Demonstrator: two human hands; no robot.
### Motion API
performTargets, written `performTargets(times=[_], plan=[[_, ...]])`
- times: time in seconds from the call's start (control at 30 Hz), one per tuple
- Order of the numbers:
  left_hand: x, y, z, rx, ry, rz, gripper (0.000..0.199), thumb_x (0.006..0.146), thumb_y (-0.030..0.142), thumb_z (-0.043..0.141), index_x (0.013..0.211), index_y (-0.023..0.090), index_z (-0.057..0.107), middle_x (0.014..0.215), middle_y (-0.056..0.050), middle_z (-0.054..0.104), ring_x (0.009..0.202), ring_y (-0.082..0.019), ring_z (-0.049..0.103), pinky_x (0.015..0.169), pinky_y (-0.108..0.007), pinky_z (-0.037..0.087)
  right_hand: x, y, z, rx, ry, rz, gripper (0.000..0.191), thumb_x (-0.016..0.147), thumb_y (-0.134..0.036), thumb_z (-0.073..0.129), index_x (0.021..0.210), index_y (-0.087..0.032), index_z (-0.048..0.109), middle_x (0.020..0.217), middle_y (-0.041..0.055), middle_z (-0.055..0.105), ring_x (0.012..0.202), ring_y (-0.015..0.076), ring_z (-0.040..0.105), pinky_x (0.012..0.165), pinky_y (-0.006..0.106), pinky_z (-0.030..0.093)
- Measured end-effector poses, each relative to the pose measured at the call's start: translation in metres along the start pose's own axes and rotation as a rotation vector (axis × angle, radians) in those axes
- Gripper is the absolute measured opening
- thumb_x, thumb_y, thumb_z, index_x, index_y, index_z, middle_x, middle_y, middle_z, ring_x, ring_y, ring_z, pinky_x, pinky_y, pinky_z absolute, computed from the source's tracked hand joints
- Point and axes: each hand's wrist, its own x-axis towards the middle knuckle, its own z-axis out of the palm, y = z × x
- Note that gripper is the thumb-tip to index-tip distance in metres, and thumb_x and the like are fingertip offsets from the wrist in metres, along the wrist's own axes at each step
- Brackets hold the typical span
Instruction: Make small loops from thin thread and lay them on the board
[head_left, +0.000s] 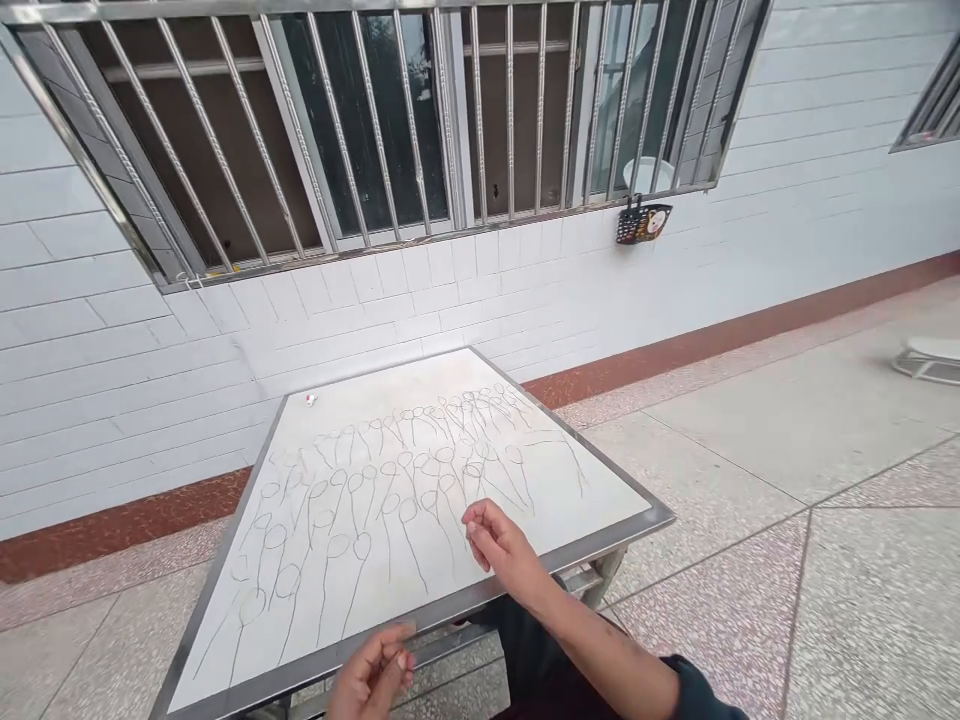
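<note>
Dozens of thin looped wires (409, 515) lie in rough rows on the white tabletop (405, 385); prob. v. light, springy, easily bent, so best taken by the straight stem w/ fingertips, not the loop. Right hand (499, 545) is over the near edge, thumb & index together; left hand (375, 675) is just off that edge, fingertips together too. Can't tell if either holds a wire. Barred window (410, 120) on wall (525, 285) behind.
</note>
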Motion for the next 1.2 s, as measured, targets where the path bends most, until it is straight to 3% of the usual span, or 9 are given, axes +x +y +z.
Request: performTargets(times=[0.07,0.13,0.2,0.27,0.47,0.7,0.93,1.1,1.2], plan=[[0.007,0.041,0.004,0.015,-0.071,0.072,0.041,0.068,0.050,0.071,0.096,0.020,0.071,0.077,-0.004,0.067,0.076,-0.019,0.061,0.071,-0.029,0.048,-0.009,-0.009,0.020,0.138,-0.087,0.028,0.022,0.090,-0.042,0.045,0.090,-0.020,0.046,0.063,-0.0064,0.040,0.047,0.0067,0.036,0.044,0.020,0.031],[0.014,0.076,0.007,-0.019,-0.059,0.135,0.036,0.070,0.044,0.071,0.096,0.019,0.071,0.078,-0.005,0.067,0.075,-0.018,0.060,0.070,-0.029,0.048,-0.017,-0.017,0.034,0.191,-0.166,0.056,0.024,0.090,-0.044,0.047,0.090,-0.020,0.047,0.064,-0.0062,0.041,0.048,0.0066,0.036,0.045,0.019,0.031],[0.019,0.098,0.011,-0.095,0.023,0.199,0.035,0.070,0.040,0.071,0.098,0.018,0.070,0.078,-0.005,0.067,0.078,-0.018,0.060,0.069,-0.028,0.048,-0.024,-0.024,0.044,0.201,-0.228,0.079,0.025,0.090,-0.044,0.048,0.090,-0.020,0.048,0.065,-0.0058,0.042,0.049,0.0062,0.036,0.045,0.019,0.031],[0.020,0.107,0.018,-0.179,0.070,0.248,0.037,0.073,0.037,0.069,0.105,0.019,0.067,0.086,-0.006,0.067,0.085,-0.019,0.059,0.073,-0.029,0.048,-0.030,-0.029,0.051,0.199,-0.278,0.098,0.025,0.090,-0.045,0.049,0.090,-0.020,0.048,0.067,-0.0054,0.043,0.049,0.0059,0.036,0.045,0.019,0.031],[0.007,0.097,0.034,-0.358,0.124,0.257,0.031,0.073,0.033,0.071,0.101,0.018,0.068,0.084,-0.004,0.065,0.083,-0.016,0.058,0.078,-0.028,0.046,-0.042,-0.032,0.068,0.178,-0.397,0.138,0.029,0.087,-0.049,0.051,0.089,-0.020,0.048,0.073,-0.0030,0.047,0.052,0.0069,0.041,0.045,0.019,0.032],[-0.012,0.098,0.025,-0.279,0.230,0.291,0.030,0.076,0.034,0.068,0.101,0.018,0.069,0.078,-0.002,0.061,0.071,-0.012,0.053,0.070,-0.025,0.044,-0.049,-0.034,0.077,0.196,-0.506,0.157,0.029,0.088,-0.049,0.051,0.092,-0.020,0.050,0.077,-0.0016,0.050,0.054,0.0071,0.043,0.046,0.019,0.034],[-0.032,0.089,0.024,0.035,0.319,0.382,0.024,0.080,0.032,0.062,0.099,0.019,0.069,0.091,-0.007,0.066,0.081,-0.018,0.057,0.073,-0.029,0.045,-0.041,-0.053,0.068,0.095,-0.285,0.108,0.032,0.089,-0.050,0.049,0.099,-0.021,0.054,0.074,-0.0025,0.047,0.053,0.0080,0.037,0.052,0.023,0.034],[-0.042,0.074,0.031,0.288,0.321,0.481,0.020,0.083,0.028,0.058,0.095,0.024,0.072,0.089,-0.005,0.067,0.078,-0.019,0.059,0.075,-0.031,0.044,-0.036,-0.064,0.063,0.089,-0.239,0.103,0.031,0.084,-0.050,0.055,0.097,-0.021,0.058,0.072,-0.0018,0.046,0.055,0.0094,0.037,0.049,0.022,0.031],[-0.045,0.068,0.033,0.312,0.292,0.473,0.021,0.083,0.028,0.058,0.097,0.026,0.073,0.087,-0.006,0.067,0.078,-0.020,0.059,0.077,-0.032,0.044,-0.038,-0.063,0.061,0.073,-0.245,0.117,0.028,0.083,-0.047,0.057,0.094,-0.021,0.058,0.068,-0.0031,0.045,0.053,0.0087,0.036,0.047,0.022,0.030]])
